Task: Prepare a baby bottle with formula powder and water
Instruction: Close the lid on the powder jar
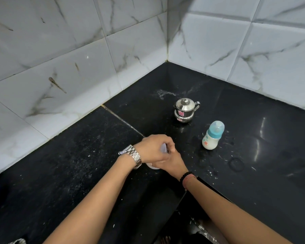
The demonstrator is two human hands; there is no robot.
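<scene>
White marble-pattern wall tiles (pixel 63 55) fill the upper half of the frame and meet in a corner at upper centre. Below them a black stone countertop (pixel 253 138) occupies the lower half; it carries pale specks and wet marks, most densely right of centre.

Both forearms enter from the bottom edge and converge at frame centre. The left hand (pixel 154 149), with a metal wristwatch (pixel 132 155), lies over the top of a small white container (pixel 152 165), fingers curled round its upper part. The right hand (pixel 173 162), with a dark bead bracelet (pixel 187 176), is at the container's side, touching the left hand; its fingers are hidden, so its grip cannot be confirmed. Most of the container is covered, and whether a lid is being turned on or off cannot be told.

A small lidded steel pot (pixel 184 110) stands upright, above and right of the hands. The baby bottle (pixel 212 135) stands upright right of centre, well apart from the hands, with teal collar and clear cap fitted and white contents in its lower part.

Assessment: the bottle appears already filled and capped; the step in hand is probably closing the container. The next move calls for seating that lid squarely, then setting the container aside.
</scene>
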